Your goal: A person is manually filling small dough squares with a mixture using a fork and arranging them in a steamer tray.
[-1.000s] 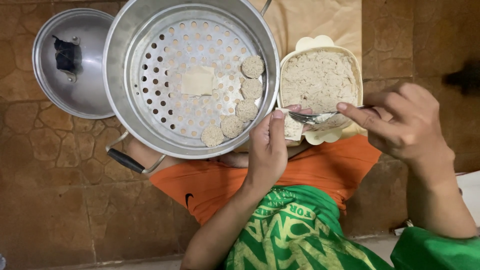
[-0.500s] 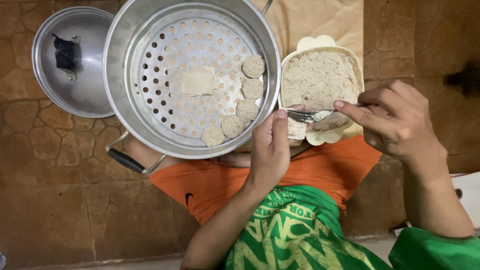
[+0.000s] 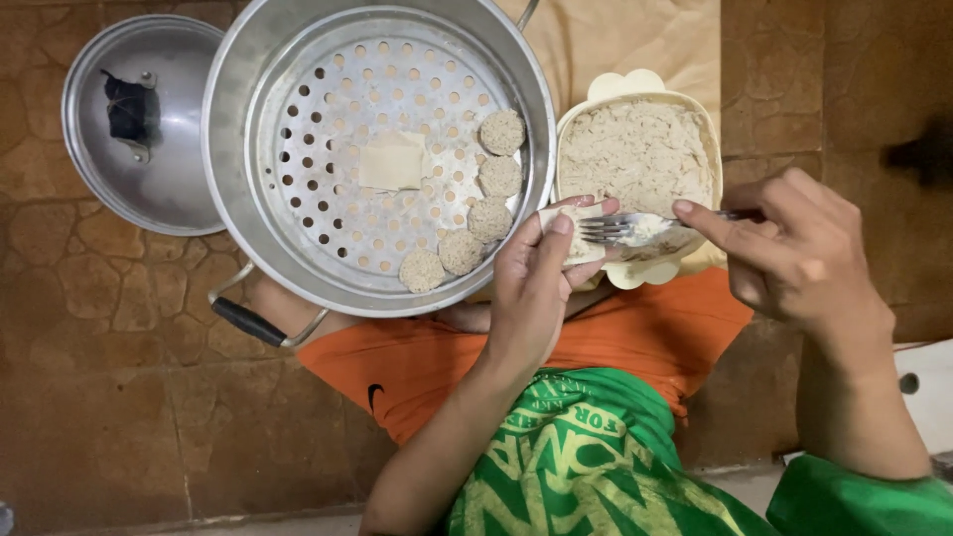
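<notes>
My left hand point(image 3: 531, 288) cups a pale dumpling wrapper point(image 3: 571, 238) just below a cream bowl point(image 3: 635, 273) filled with beige minced filling point(image 3: 635, 154). My right hand point(image 3: 794, 253) grips a metal fork point(image 3: 620, 228) whose tines rest over the wrapper with a bit of filling. To the left sits a large metal steamer pot point(image 3: 238, 149) with a perforated tray. Several round filled dumplings point(image 3: 476, 218) line the tray's right side, and a flat square wrapper point(image 3: 392, 161) lies at its middle.
The steamer's metal lid point(image 3: 139, 124) lies upside down at the far left on the brown stone-pattern floor point(image 3: 119, 397). My legs in orange shorts point(image 3: 496, 357) and a green shirt point(image 3: 586, 467) fill the lower middle. A tan cloth point(image 3: 615, 45) lies under the bowl.
The fork has shifted slightly left over the wrapper in my left hand. Both hands stay close together by the bowl's near edge.
</notes>
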